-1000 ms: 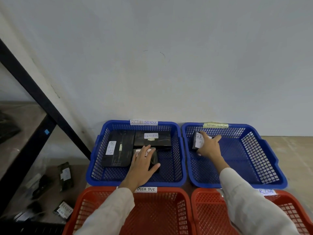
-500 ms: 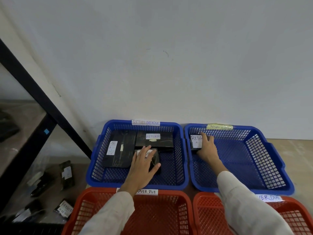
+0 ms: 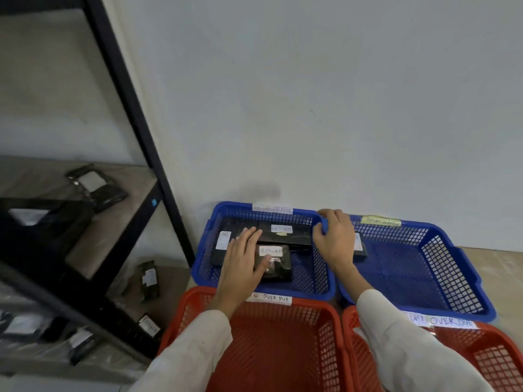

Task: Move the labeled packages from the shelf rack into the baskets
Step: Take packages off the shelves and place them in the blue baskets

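Left hand (image 3: 242, 261): fingers spread and straight, it is lying palm-down across the packages in the left blue basket (image 3: 202, 258); the thumb is touching the near package (image 3: 278, 268).
Right hand (image 3: 338, 240): fingers are curling over the 1 o'clock corner of the left blue basket's rim, the thumb is pressing from inside – it is gripping that rim.
Near package: black, labelled "RETURN", it is lying flat at the 5 o'clock side of the left blue basket's floor.
Far package (image 3: 294, 236): black, labelled "RETURN", it is lying along the 12 o'clock wall of the same basket.
Side package (image 3: 223, 244): black with a white label, it is lying at 9 o'clock in the same basket, partly under the left hand.
Right blue basket (image 3: 447, 258): it is sitting at 3 o'clock of the left blue basket, the two touching; one labelled package (image 3: 360, 246) is lying at its 9 o'clock wall, mostly hidden by the right hand.
Red baskets: the left red basket (image 3: 283, 349) and right red basket (image 3: 498, 360) are sitting at 6 o'clock of the blue pair – each carrying an "OVER DUE" tag.
Shelf rack (image 3: 133, 108): it is standing at 9 o'clock of the baskets; an upper-shelf package (image 3: 97, 186) and a lower-shelf package (image 3: 148, 278) are lying on it.
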